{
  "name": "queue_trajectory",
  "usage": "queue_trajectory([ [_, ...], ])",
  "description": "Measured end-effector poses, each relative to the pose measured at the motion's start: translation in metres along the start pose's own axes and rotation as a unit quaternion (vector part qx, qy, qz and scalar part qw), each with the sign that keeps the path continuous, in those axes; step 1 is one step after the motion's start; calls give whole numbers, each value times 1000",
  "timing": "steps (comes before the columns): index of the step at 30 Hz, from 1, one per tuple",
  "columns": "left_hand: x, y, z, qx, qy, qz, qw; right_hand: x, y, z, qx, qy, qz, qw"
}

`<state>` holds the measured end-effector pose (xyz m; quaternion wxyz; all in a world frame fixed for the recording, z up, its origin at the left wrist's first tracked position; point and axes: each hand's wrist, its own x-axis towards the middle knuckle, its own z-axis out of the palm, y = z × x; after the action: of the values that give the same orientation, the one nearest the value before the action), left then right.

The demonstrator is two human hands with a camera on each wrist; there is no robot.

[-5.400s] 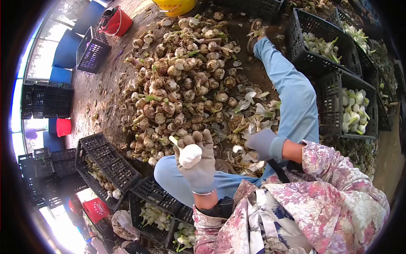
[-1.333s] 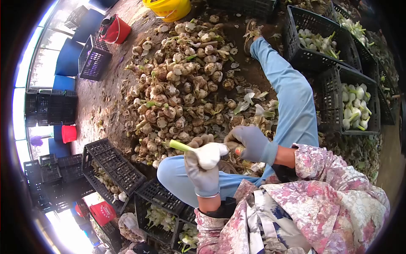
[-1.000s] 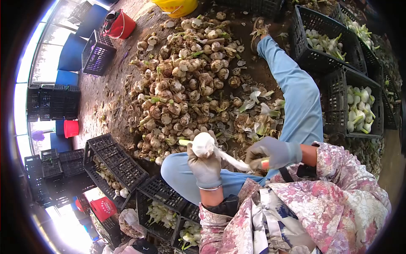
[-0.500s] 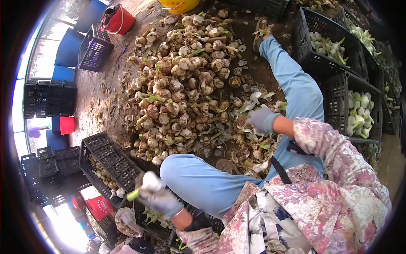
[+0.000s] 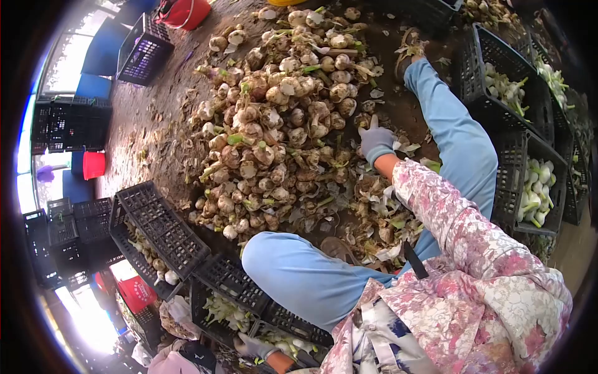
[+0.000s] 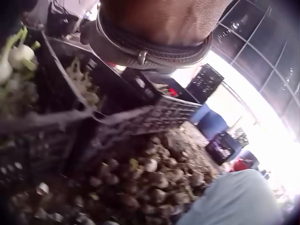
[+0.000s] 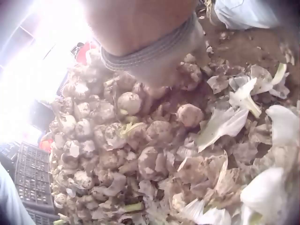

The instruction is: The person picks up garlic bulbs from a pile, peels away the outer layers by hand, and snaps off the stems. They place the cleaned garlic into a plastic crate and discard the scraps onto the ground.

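Note:
In the head view my gloved right hand (image 5: 377,140) reaches to the right edge of a heap of soil-stained garlic bulbs (image 5: 274,124). Its index finger points forward and the thumb is spread, close to a bulb (image 5: 362,119). The palm side is hidden. My gloved left hand (image 5: 252,347) is low beside a black crate of cleaned garlic (image 5: 289,343), fingers loosely extended and no bulb showing in it. In the left wrist view, white bulbs with green stems (image 6: 21,56) lie in a crate. Both wrist views show mainly cuffs, with the fingers hidden.
Crates of trimmed garlic (image 5: 537,193) stand on the right beyond my leg (image 5: 461,137). Left of my bent knee (image 5: 268,249) a tilted black crate (image 5: 165,227) holds more bulbs. Peeled skins (image 5: 383,215) litter the ground between my legs. A red bucket (image 5: 187,12) stands far back.
Earlier my left hand held a white bulb while my right pulled a strip of skin from it. The left has since carried the bulb down to the crates; the right has moved forward to the heap.

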<state>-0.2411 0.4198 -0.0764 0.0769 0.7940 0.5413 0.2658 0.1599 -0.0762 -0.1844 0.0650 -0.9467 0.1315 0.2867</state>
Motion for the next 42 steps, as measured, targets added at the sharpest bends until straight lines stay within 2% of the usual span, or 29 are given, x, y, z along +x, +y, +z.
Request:
queue_trajectory([
  [1,-10,55,9,-150,-4,-62,987,1,0,-6,31,27,2,999],
  [2,-20,117,6,-225,-79,-51,970,23,6,16,29,57,-56,996],
  [4,-40,201,11,-349,-139,-12,927,31,9,10,65,54,-71,994],
  [5,-64,261,0,-334,-166,61,926,32,12,7,98,50,-83,990],
  [6,-80,290,2,-421,-241,88,870,26,18,8,184,104,-139,967],
  [7,-101,309,7,-467,-307,92,824,17,24,6,182,110,-137,968],
  [8,-120,321,16,-536,-386,140,738,5,30,3,335,63,-178,923],
  [9,-142,338,27,-517,-424,101,736,-10,34,-1,479,14,-216,851],
  [10,-166,353,24,-523,-489,124,687,-45,37,-30,538,-43,-253,803],
  [11,-192,367,28,-512,-501,112,689,-83,40,-58,592,-100,-288,746],
  [13,-213,374,39,-502,-513,105,689,-117,46,-62,608,-89,-349,708],
  [15,-224,373,46,-526,-658,-5,539,-152,54,-72,674,-138,-339,641],
  [17,-228,373,43,-562,-645,-11,518,-165,64,-68,667,-100,-370,639],
  [19,-231,366,40,-546,-642,6,538,-181,67,-58,891,-151,-177,391],
  [20,-234,363,40,-547,-643,9,536,-181,66,-48,907,-157,-150,361],
  [21,-236,361,40,-524,-595,102,601,-185,65,-40,908,-153,-153,360],
  [22,-238,362,39,-494,-535,193,657,-191,63,-32,872,-152,-177,431],
  [23,-240,363,37,-493,-537,197,655,-195,62,-29,831,-150,-198,499],
  [24,-243,366,31,-483,-495,284,664,-198,55,-34,829,-195,-168,496],
  [26,-243,367,26,-427,-414,438,674,-197,44,-32,843,-183,-141,485],
  [28,-244,369,24,-430,-416,444,667,-199,41,-35,869,-170,-120,448],
  [35,-250,365,21,-455,-451,403,653,-214,56,-53,846,-160,-208,463],
  [36,-247,361,26,-441,-449,422,653,-218,63,-62,721,-87,-210,655],
  [37,-249,356,34,-487,-513,330,625,-200,65,-34,648,44,-339,680],
  [38,-260,354,38,-555,-566,159,588,-190,71,-7,506,189,-403,739],
  [39,-260,367,20,-539,-596,135,579,-208,73,-31,618,32,-321,717],
  [40,-261,361,33,-507,-554,178,636,-204,70,-25,659,-6,-286,696],
  [41,-262,364,28,-536,-579,172,591,-188,69,-7,624,15,-321,713],
  [42,-258,352,36,-533,-592,202,569,-195,70,-21,663,-39,-252,704],
])
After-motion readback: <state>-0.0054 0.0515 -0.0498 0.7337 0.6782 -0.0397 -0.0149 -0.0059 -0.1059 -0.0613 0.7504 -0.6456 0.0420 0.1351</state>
